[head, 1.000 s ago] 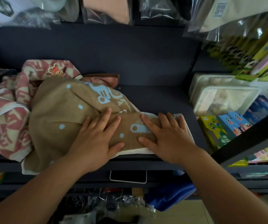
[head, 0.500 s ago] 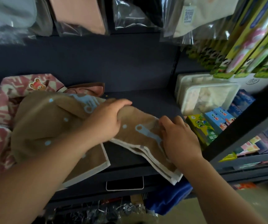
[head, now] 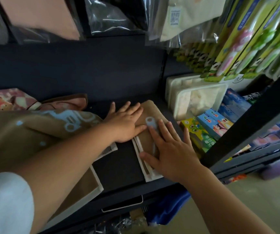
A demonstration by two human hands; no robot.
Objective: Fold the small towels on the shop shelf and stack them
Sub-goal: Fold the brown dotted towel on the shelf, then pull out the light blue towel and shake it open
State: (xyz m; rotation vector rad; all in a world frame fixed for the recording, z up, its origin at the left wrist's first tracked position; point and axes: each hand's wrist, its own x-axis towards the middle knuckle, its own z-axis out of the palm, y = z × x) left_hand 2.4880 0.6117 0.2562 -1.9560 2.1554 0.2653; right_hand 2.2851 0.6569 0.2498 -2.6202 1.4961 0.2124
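Shelf holds boxes, perhaps soap, beside towel.

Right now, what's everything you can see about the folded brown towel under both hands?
The folded brown towel looks like soft cloth, tan with a cream border and pale blue print. It lies flat in layers on the dark shelf. The left hand and right hand rest on it with flat fingers.
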